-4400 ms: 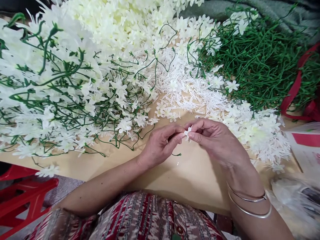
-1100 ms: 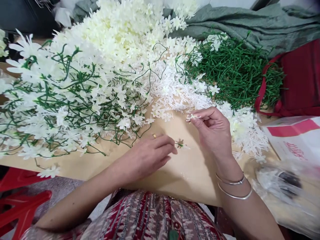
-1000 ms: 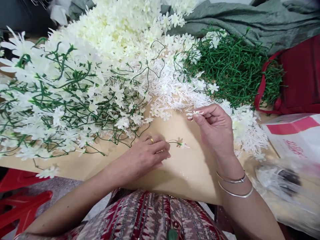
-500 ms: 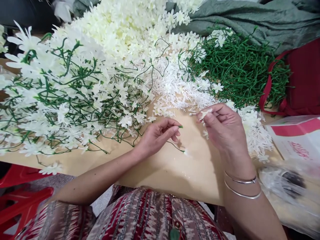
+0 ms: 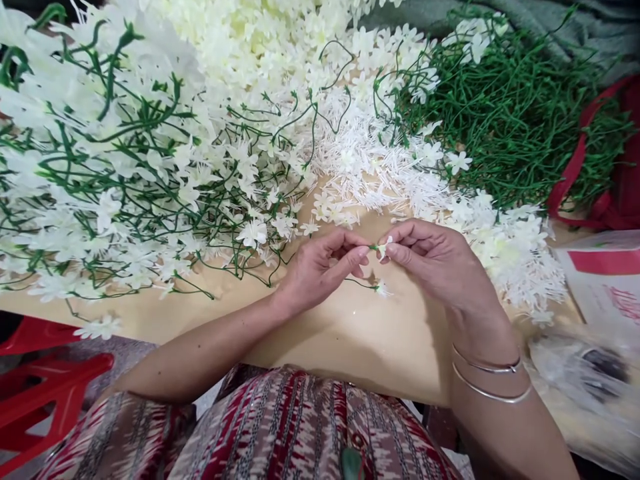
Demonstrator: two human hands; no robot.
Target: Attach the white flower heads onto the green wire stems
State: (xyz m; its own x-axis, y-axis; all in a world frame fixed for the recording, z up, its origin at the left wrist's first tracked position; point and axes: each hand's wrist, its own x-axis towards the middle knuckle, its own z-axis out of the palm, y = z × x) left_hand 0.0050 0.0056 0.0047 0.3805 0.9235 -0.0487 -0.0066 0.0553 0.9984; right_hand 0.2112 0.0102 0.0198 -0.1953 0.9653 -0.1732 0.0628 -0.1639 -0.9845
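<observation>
My left hand [image 5: 320,270] pinches a thin green stem [image 5: 361,283] near its tip; a small white flower [image 5: 383,289] hangs at the stem's lower end. My right hand [image 5: 435,263] pinches a small white flower piece [image 5: 384,248] and holds it against the stem tip, so both hands meet above the tan table [image 5: 350,340]. White stamen pieces [image 5: 370,167] are heaped just beyond the hands. Finished flower stems [image 5: 125,187] lie in a big pile to the left.
Bare green stems [image 5: 505,127] are piled at the back right by a red bag [image 5: 600,193]. Cream petals [image 5: 260,47] are heaped at the back, white flower heads [image 5: 520,260] on the right. Plastic bags [image 5: 590,373] lie at the right edge, a red stool [image 5: 45,387] at lower left.
My left hand lifted the green stem off the table and my right hand brought a white piece from the pile; the two hands have come together at the stem tip.
</observation>
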